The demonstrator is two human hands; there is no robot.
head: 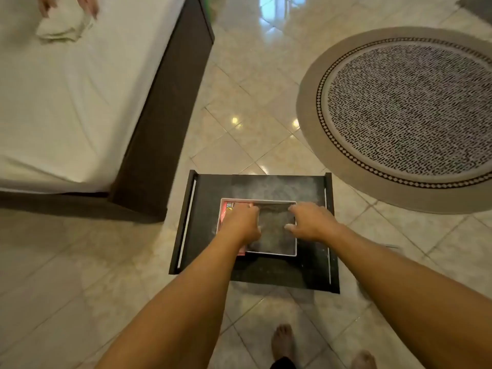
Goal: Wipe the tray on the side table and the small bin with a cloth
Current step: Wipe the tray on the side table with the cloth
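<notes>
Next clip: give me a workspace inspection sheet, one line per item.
Surface: dark side table, dusty grey smears on top.
Job's things: white-rimmed tray on the table, over a pink item; folded cloth on the bed; bin not seen.
Clutter: nothing seen.
Hands: left hand and right hand on the tray's sides; grip unclear.
Cables: nothing seen.
Surroundings: tiled floor, round rug, another person's hands at the cloth.
</notes>
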